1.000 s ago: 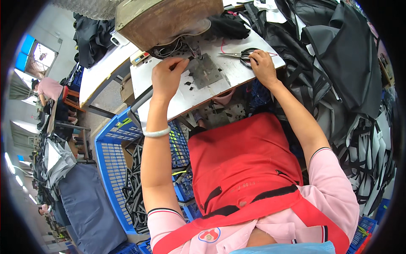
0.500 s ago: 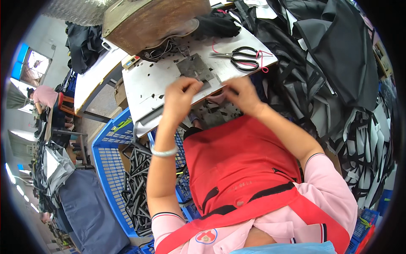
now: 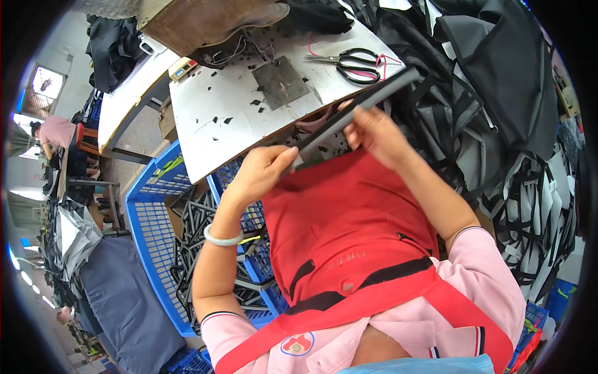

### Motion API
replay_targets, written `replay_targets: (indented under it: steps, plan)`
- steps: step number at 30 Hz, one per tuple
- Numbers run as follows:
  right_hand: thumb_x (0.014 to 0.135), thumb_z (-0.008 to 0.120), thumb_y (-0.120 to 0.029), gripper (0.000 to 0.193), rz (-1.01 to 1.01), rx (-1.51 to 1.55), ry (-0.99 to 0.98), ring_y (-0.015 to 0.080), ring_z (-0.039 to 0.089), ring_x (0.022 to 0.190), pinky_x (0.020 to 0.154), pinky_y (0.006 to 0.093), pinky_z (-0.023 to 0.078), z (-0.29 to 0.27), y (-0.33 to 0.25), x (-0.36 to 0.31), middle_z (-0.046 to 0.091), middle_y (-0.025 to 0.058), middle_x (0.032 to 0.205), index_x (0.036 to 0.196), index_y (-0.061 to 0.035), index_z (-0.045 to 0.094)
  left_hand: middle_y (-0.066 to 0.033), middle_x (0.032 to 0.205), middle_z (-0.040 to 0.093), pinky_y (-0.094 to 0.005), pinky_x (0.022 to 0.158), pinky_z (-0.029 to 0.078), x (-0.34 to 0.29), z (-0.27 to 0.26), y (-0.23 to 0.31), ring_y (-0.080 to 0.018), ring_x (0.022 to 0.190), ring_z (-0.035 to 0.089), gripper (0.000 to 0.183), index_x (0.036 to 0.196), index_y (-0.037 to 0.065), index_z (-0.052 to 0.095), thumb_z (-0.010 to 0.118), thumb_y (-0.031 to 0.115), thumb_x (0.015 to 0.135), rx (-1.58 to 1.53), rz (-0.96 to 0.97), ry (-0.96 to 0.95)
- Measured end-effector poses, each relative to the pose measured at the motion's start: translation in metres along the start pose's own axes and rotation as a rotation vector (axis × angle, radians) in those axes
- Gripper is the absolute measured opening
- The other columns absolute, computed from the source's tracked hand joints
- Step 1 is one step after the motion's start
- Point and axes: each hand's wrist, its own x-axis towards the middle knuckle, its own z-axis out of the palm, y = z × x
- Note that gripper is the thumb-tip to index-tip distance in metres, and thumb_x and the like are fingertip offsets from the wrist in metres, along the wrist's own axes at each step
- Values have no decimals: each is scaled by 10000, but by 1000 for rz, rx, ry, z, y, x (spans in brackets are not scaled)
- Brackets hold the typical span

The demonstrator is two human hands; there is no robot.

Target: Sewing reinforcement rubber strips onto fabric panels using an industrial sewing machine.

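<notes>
A long, narrow strip (image 3: 386,90), dark on one edge and grey along the other, slants up to the right above my red apron. Its lower end is pinched between the thumb and fingers of my left hand (image 3: 258,173). Further along, my right hand (image 3: 379,136) grips the same strip, whose far end sticks out past the table corner. Beyond the strip lies the white table (image 3: 193,124), with a flat metal plate (image 3: 280,83) set on its top. Black-handled scissors (image 3: 358,65) with a pink cord rest near its right corner.
A bulky brown housing (image 3: 205,25) with wires stands at the table's back. Small black scraps dot the tabletop. Blue baskets (image 3: 140,215) at my left hold many dark tubular strips (image 3: 193,249). Black fabric (image 3: 498,81) heaps up at right. Another person (image 3: 59,134) works far left.
Both hands have come down and nearer my body. The strip, earlier low at the table's left edge, is now stretched up to the right between them. The view has shifted slightly.
</notes>
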Motion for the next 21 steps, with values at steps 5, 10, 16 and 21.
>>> replay_targets:
  steps: [5, 10, 16, 21]
  plan:
    - [981, 535, -380, 411, 414, -568, -90, 117, 610, 596, 546, 240, 500, -29, -6, -10, 646, 47, 734, 1006, 11, 658, -7, 825, 654, -219, 739, 449, -18, 10, -7, -63, 768, 557, 244, 1001, -6, 663, 592, 223, 956, -495, 25, -185]
    - [855, 711, -183, 230, 220, -1232, -434, 110, 609, 707, 639, 262, 494, 15, -27, -28, 654, 50, 791, 999, -11, 663, -21, 879, 678, -216, 744, 471, -25, 4, 13, -78, 789, 602, 239, 1097, 4, 652, 617, 175, 934, -682, 13, -132]
    - [742, 766, -97, 757, -433, -998, -515, 201, 623, 931, 858, 340, 500, 54, -18, -4, 631, 74, 983, 1402, -96, 394, -46, 834, 670, -231, 655, 479, -21, 3, 32, -92, 683, 584, 220, 1062, 3, 659, 631, 173, 925, -772, 77, -152]
    - [788, 676, -245, 441, -278, -1174, -489, 321, 650, 798, 714, 411, 506, 49, -19, 2, 648, 147, 877, 1173, -67, 554, -32, 792, 662, -202, 555, 435, -20, -13, 36, -78, 617, 557, 225, 1039, 3, 661, 671, 185, 906, -691, 64, 23]
